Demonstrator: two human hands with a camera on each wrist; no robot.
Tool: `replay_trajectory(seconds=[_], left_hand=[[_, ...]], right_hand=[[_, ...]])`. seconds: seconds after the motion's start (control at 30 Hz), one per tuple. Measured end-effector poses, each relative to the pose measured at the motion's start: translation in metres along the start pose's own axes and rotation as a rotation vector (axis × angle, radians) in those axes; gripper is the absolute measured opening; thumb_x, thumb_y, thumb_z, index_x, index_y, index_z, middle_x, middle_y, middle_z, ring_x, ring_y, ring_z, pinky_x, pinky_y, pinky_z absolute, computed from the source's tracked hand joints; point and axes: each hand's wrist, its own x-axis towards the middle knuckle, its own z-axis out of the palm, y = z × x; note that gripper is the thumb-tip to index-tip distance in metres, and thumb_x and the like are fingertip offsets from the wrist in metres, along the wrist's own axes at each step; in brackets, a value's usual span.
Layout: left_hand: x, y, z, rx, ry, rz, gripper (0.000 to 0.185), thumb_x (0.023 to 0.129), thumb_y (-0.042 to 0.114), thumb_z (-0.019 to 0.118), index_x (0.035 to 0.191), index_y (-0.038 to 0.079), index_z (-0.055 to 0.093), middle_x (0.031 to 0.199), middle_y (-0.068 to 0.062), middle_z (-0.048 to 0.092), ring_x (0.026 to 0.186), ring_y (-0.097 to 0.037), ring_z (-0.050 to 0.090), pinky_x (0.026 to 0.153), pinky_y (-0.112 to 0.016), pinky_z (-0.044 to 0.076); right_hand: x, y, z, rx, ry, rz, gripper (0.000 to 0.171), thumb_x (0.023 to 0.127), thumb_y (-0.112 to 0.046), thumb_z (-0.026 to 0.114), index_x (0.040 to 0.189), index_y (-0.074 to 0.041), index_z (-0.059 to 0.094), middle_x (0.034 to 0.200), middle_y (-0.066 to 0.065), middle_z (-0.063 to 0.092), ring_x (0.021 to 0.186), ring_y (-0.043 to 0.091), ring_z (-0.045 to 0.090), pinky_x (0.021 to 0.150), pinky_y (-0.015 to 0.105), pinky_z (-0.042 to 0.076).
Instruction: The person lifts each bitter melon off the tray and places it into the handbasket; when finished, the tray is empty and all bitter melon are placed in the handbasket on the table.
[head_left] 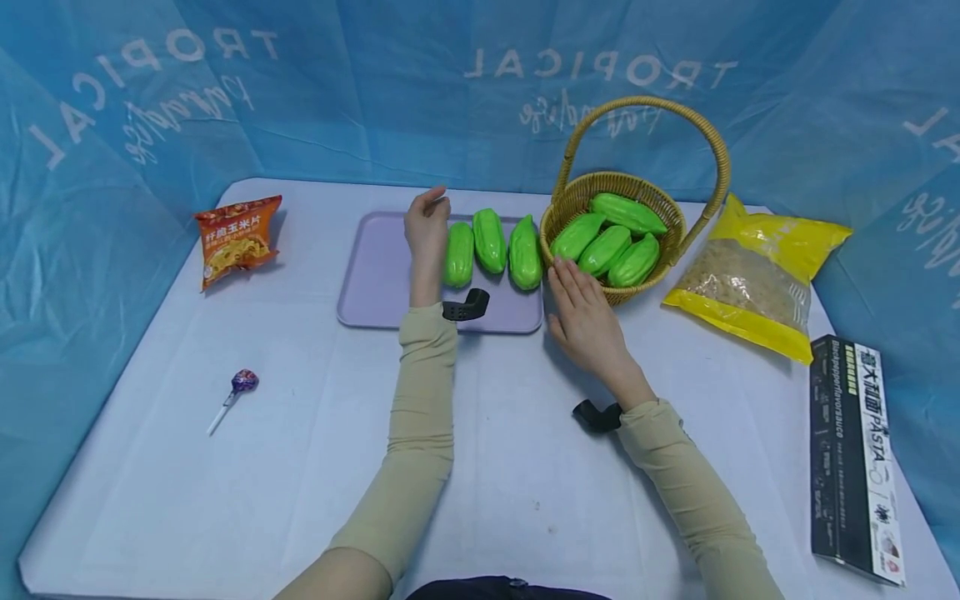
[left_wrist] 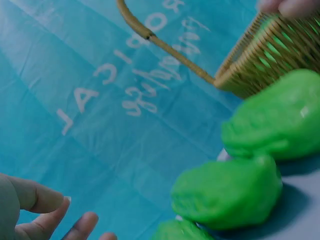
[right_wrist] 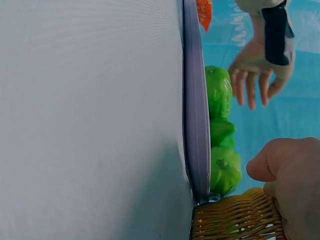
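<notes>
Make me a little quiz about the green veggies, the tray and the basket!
1. How many gourds lie on the tray?
2. True or false: the right hand grips a gourd.
3. Which lies nearest the lollipop: a) snack bag b) pasta box c) basket?

Key: 1. Three. 2. False: its fingers lie straight at the basket's rim. 3. a.

White cloth-covered table [head_left: 187,500], blue fabric backdrop [head_left: 375,100] printed with white "TROPICAL" lettering wrapping three sides, creased in places, even diffuse light, soft shadows
</notes>
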Motion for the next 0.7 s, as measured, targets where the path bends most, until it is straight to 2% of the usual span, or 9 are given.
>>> replay_trajectory(seconds=[0.1,0.23,0.33,0.5,0.7], left_hand=[[0.001,-0.007,-0.003,0.047,0.034,-0.009,0.03,0.099,0.011,0.051,0.128,0.008,0.06,0.129,-0.012,0.061,0.118,-0.024,0.056,0.088,-0.026,0.047],[0.002,-0.014,-0.006,0.059,0.055,-0.03,0.03,0.097,0.009,0.052,0.126,0.007,0.061,0.127,-0.013,0.06,0.117,-0.025,0.056,0.088,-0.03,0.048],[0.001,-0.018,-0.006,0.069,0.061,-0.046,0.03,0.096,0.008,0.054,0.125,0.006,0.062,0.128,-0.013,0.06,0.12,-0.025,0.054,0.095,-0.032,0.046],[0.0,-0.025,-0.005,0.132,0.036,-0.076,0.032,0.095,0.01,0.057,0.127,0.01,0.062,0.133,-0.012,0.059,0.127,-0.025,0.052,0.105,-0.036,0.042],[-0.002,-0.027,-0.003,0.199,-0.015,-0.084,0.04,0.095,0.016,0.06,0.134,0.013,0.058,0.141,-0.013,0.052,0.135,-0.03,0.044,0.11,-0.043,0.037]], right_hand=[[0.0,0.0,0.0,0.004,0.0,0.0,0.064,0.098,-0.018,0.048,0.152,0.002,0.021,0.161,0.016,0.018,0.151,0.03,0.014,0.122,0.046,0.014],[0.0,0.0,0.0,0.007,0.002,0.001,0.064,0.098,-0.019,0.049,0.152,0.002,0.022,0.161,0.016,0.018,0.151,0.031,0.014,0.123,0.045,0.013],[-0.001,-0.001,0.0,0.011,0.004,0.001,0.064,0.098,-0.019,0.049,0.152,0.002,0.022,0.161,0.017,0.017,0.151,0.031,0.014,0.123,0.045,0.012],[-0.001,-0.001,-0.001,0.019,0.0,0.009,0.064,0.098,-0.019,0.05,0.152,0.002,0.022,0.162,0.016,0.017,0.151,0.031,0.014,0.123,0.045,0.012],[0.0,-0.001,-0.001,0.028,-0.013,0.018,0.064,0.099,-0.02,0.049,0.153,0.001,0.021,0.162,0.015,0.016,0.151,0.03,0.012,0.123,0.044,0.01]])
